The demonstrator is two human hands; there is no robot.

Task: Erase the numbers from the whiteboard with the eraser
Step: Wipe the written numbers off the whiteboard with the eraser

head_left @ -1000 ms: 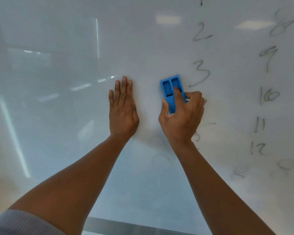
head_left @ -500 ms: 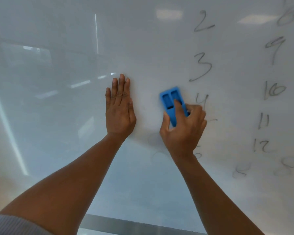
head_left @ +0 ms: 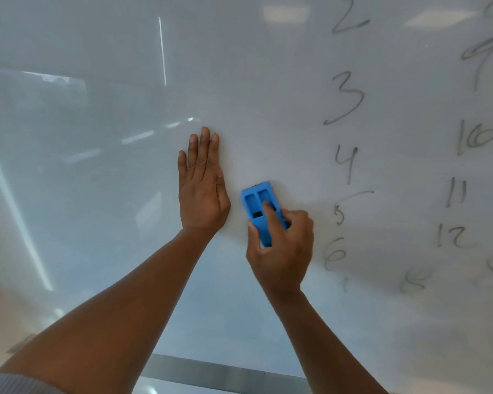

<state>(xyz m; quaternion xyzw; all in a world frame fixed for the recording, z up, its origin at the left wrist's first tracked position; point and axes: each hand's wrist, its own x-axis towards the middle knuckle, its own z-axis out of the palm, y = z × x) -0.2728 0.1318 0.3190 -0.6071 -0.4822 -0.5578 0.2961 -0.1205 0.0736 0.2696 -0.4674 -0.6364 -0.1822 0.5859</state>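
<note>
Glossy whiteboard (head_left: 97, 194) across the whole frame, handwritten numbers (head_left: 345, 98) in two columns at right. Blue eraser (head_left: 261, 207) flat against the board at centre, just left of the smudged 5; long axis near vertical, top end tipped slightly toward upper left. Right hand (head_left: 281, 245) gripping its lower half, index finger along the back, thumb on the left edge. Left hand (head_left: 201, 189) pressed flat beside it, fingers straight and pointing up.
</note>
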